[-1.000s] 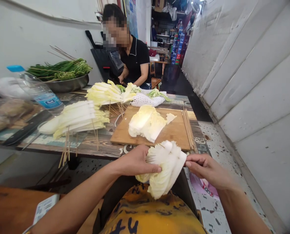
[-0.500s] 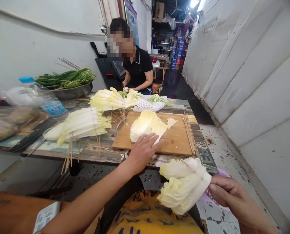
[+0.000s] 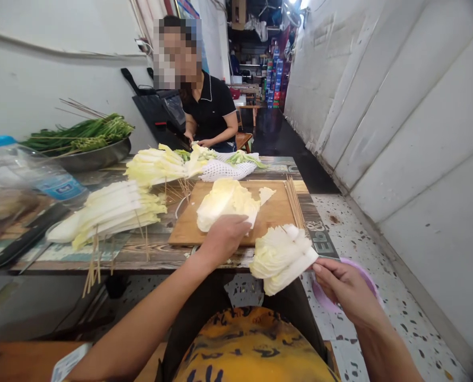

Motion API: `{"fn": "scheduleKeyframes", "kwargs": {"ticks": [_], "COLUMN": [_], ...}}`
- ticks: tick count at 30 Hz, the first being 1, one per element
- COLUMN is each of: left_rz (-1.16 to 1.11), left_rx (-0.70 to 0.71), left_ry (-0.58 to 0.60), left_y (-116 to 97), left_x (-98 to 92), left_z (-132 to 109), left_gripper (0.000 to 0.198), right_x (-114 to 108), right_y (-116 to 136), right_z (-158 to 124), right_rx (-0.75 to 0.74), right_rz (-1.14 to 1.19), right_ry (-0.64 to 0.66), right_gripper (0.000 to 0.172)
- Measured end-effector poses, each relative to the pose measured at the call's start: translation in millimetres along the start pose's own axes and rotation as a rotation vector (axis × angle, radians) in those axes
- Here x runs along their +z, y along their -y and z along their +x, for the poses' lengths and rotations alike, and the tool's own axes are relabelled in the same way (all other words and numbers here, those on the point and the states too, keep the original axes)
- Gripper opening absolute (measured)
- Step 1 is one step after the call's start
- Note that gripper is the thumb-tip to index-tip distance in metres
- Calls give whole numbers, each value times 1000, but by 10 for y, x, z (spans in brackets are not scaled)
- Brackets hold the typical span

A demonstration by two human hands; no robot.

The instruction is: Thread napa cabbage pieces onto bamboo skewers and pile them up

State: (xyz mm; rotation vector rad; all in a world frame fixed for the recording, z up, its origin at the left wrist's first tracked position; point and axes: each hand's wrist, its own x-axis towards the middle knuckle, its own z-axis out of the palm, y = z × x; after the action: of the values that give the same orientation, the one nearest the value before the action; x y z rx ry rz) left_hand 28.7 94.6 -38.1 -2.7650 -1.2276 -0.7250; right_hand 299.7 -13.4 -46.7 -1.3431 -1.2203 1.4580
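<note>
Pinching narrowly, thumb against fingers, with the right hand (image 3: 345, 284) at the white right-hand corner of a skewered cabbage bundle (image 3: 282, 260). Holding that bundle out in the air, leafy end to the left, near the right front corner of the cutting board (image 3: 276, 225). Showing a thin brown point at the bundle's top edge, probably a stick's tip; cannot tell if pinching leaf alone or the other end of that stick as well.

Reaching with the left hand (image 3: 228, 236) over the near side of the cabbage leaves (image 3: 222, 196) lying on the board, touching, fingers close together and bent downward. Cannot tell if gripping, with thumb and undersides hidden.

Seems to be at the point of picking out another leaf for a partly loaded stick, much like the piled skewered leaves (image 3: 112, 204) to the left on the table (image 3: 156, 257). Calls, most likely, for easing left fingertips under a single leaf, lifting by the firm white part to avoid tearing, and bringing that part level with the bundle. Calls also for a steady right hand, with left fingers clear of the point. Note loose skewers (image 3: 294, 201) along the board's right edge, within easy reach.
</note>
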Motion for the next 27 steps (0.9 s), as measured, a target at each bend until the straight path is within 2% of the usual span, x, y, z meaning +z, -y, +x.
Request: {"fn": "scheduleKeyframes", "kwargs": {"ticks": [3,5,9,11,13,15,18,19,21,24,27], "left_rz": [-46,-105,-200,-95,102,266,353,358,350,290,217], "left_rx": [-107,-195,-274,-246,-181,-76,79,94,39,-86,-138], "left_ry": [-266,-415,-590,-689,-729,-635,-283,-169,-6,96,88], "left_y": [23,-8,-131,-153,-123,-57,49,78,123,164,179], "left_x": [-20,-103,-403,-555,-655,-674,-544,-473,-322,-153,-111], "left_z": [39,80,104,85,69,73,108,120,132,100,25], "left_gripper": [21,22,18,16,16,16,20,21,20,15,19], "right_x": [33,43,39,39,50,67,95,105,128,174,207], "right_y": [21,34,30,22,25,54,151,193,277,364,378], "right_z": [50,77,116,125,122,104,61,48,36,61,113], "right_rx": [13,18,23,22,16,-2,-71,-97,-132,-124,-79], "right_rz": [57,68,96,119,154,202,285,310,352,397,426], "right_ry": [-12,-24,-27,-22,-20,-33,-86,-105,-123,-79,-4], "right_gripper": [36,35,32,32,31,31,33,34,35,36,36]}}
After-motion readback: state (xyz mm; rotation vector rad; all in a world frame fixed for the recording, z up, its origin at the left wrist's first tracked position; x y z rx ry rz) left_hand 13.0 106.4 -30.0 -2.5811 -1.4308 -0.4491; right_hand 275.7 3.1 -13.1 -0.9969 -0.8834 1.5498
